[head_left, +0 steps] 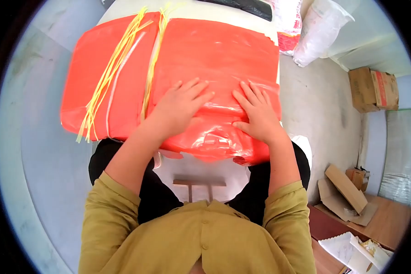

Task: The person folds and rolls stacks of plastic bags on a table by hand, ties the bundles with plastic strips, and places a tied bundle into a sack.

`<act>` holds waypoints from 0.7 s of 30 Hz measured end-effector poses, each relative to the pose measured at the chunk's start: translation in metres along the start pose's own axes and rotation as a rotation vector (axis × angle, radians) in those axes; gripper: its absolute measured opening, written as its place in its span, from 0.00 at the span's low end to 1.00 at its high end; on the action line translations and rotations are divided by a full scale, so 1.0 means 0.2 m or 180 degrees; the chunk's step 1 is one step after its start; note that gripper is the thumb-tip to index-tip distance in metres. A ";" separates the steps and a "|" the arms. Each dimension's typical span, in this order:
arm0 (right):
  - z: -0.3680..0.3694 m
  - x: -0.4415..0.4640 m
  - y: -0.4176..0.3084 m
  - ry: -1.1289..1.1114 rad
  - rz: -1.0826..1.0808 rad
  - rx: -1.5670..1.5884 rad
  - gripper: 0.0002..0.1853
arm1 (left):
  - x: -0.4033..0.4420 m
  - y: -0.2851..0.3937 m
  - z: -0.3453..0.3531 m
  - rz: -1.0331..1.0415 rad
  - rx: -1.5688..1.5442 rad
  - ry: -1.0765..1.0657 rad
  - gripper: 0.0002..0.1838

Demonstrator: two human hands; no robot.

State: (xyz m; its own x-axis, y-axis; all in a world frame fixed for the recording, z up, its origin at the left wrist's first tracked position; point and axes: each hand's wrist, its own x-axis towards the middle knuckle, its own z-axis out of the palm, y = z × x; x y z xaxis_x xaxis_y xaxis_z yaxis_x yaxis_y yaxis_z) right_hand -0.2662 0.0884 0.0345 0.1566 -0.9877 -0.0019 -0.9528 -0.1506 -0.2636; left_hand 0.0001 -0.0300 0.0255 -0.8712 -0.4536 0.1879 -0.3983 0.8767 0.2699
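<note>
Red plastic sheeting (219, 55), glossy and wrinkled toward its near edge, covers the table in front of me. My left hand (180, 107) lies on it with the fingers stretched out. To its right, my right hand (258, 114) presses flat on the same sheeting, fingers spread. Neither hand grips anything. Another stretch of red plastic (96, 59) lies on the left. Across it run a bundle of yellow strips (109, 75) and a thin white strip (123, 68). More yellow strips (155, 59) lie along the line between the two red parts.
A black folded item (244, 8) lies on the pale tabletop (187, 10) at the back. White sacks (319, 29) stand behind on the right. A cardboard box (372, 89) sits by the right wall, with flattened cardboard (345, 194) on a brown surface (388, 217) nearer me.
</note>
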 end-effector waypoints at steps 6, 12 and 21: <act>0.05 -0.07 0.17 0.0285 0.0176 -0.0135 0.37 | -0.17 -0.12 0.01 -0.0752 0.0662 -0.0077 0.39; 0.03 -0.08 0.14 0.0315 0.0273 -0.0150 0.37 | -0.31 -0.19 -0.18 -0.1720 -0.1069 0.0780 0.18; 0.00 -0.04 0.10 0.0235 0.0428 -0.0161 0.35 | -0.22 -0.21 0.03 -0.2369 -0.1605 0.1101 0.15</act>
State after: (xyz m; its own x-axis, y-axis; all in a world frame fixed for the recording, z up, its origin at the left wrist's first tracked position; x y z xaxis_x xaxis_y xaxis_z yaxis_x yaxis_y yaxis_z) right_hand -0.2863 0.0940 0.0293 0.0089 -0.9993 0.0375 -0.9761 -0.0168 -0.2168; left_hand 0.0543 -0.0463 0.0001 -0.2800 -0.9586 0.0508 -0.5741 0.2097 0.7915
